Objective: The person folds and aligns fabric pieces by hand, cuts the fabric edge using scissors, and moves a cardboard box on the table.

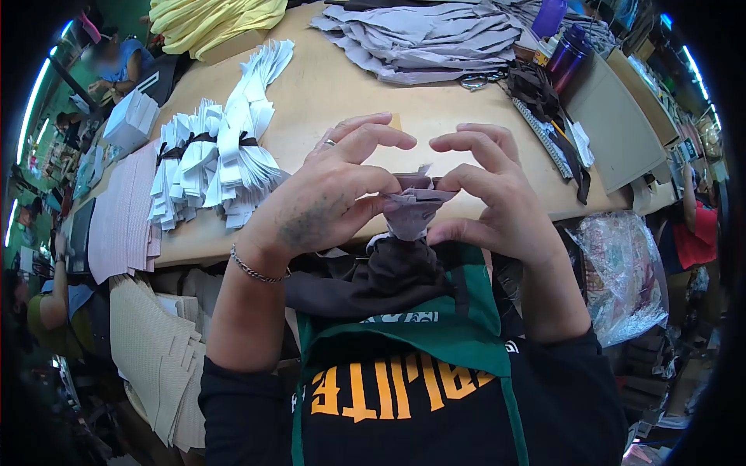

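Observation:
In front of my chest, a small folded piece of greyish-purple fabric is held up between both hands. My left hand pinches its left edge between thumb and index finger, the other fingers raised and curved. On the opposite side, my right hand has its index finger on the right edge and its thumb lower down, against the cloth. The top of the piece gapes a little, with layers showing. A bunched dark brown cloth hangs right below it, over my green apron; whether the two are joined is hard to see.
Bundles of white strips tied with dark bands lie left on the table. Grey fabric and yellow fabric are piled behind. Scissors, a purple bottle and a spiral notebook lie right. Other people sit nearby.

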{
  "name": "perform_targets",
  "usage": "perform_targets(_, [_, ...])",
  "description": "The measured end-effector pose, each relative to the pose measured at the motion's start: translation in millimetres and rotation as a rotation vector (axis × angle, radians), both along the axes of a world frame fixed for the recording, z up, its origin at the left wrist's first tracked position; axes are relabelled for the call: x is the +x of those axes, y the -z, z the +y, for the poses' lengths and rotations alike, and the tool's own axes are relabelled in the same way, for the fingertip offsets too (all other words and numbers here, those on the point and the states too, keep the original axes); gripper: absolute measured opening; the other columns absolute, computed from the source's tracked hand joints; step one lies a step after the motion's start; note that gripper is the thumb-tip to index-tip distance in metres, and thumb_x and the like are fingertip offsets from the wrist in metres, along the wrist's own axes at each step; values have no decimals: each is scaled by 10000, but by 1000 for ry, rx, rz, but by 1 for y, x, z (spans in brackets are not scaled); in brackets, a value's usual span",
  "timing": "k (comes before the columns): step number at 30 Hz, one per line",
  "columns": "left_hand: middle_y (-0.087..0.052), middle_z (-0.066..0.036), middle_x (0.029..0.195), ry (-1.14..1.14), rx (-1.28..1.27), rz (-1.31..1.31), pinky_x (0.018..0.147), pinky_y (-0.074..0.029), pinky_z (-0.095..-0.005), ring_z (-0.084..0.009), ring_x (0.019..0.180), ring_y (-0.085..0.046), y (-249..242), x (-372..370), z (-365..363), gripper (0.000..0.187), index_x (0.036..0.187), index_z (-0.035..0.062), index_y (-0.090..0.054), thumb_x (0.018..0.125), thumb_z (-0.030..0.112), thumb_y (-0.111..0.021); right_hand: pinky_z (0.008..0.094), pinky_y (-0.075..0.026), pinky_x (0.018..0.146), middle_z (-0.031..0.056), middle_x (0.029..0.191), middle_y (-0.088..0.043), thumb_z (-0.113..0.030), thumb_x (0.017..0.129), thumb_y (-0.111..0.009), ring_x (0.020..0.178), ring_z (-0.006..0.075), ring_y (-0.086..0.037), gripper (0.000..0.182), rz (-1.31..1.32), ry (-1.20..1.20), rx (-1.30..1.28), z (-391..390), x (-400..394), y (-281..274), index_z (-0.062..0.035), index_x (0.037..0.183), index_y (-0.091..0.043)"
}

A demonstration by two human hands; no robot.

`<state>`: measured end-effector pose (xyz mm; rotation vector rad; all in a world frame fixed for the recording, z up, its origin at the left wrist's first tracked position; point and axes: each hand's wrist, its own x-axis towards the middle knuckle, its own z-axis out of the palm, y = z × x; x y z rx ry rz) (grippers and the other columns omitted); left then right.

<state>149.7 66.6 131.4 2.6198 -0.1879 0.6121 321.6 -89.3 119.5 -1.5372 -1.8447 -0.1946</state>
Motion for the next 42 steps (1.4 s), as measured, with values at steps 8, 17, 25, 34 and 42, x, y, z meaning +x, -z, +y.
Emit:
perform_targets(8, [-515,-114,1249,-46,71,27,1016,-331,-452,-375,1282,-380,-5,2,2,154,774,55,-575,709,70,-714,433,-413,899,66,1115,-580,-254,687,-752,1121,324,-444,251,48,-87,-19,9,11,5,-36,728,-635])
perform_targets(17, [-529,-83,1227,-129,174,39,1002,-326,-456,-351,1280,-385,-10,4,-8,159,787,76,-603,713,146,-726,435,-415,877,34,1122,-584,-295,792,-665,1112,323,-448,280,-19,-49,-35,4,14,7,-34,701,-624])
perform_targets(25, [-538,-69,1215,-122,182,5,993,-330,-458,-334,1279,-387,-13,7,-18,140,697,88,-619,658,141,-742,454,-379,939,66,1162,-568,-360,731,-713,1177,340,-415,317,-70,-37,-79,-12,14,-2,-55,775,-637])
perform_targets(34, [-516,-38,1251,-189,360,-73,1004,-324,-500,-318,1279,-393,-16,7,-33,102,646,122,-616,641,136,-717,459,-364,965,82,1219,-536,-185,607,-803,1194,370,-398,267,91,-130,-40,-6,5,-2,-95,774,-615])
perform_targets(42, [-450,-28,1355,-224,391,-57,1021,-280,-599,-312,1328,-341,-20,-2,-34,95,641,155,-603,636,178,-695,458,-347,972,97,1233,-532,-127,575,-799,1211,365,-377,233,92,-160,-34,-18,-9,-11,-94,711,-613])
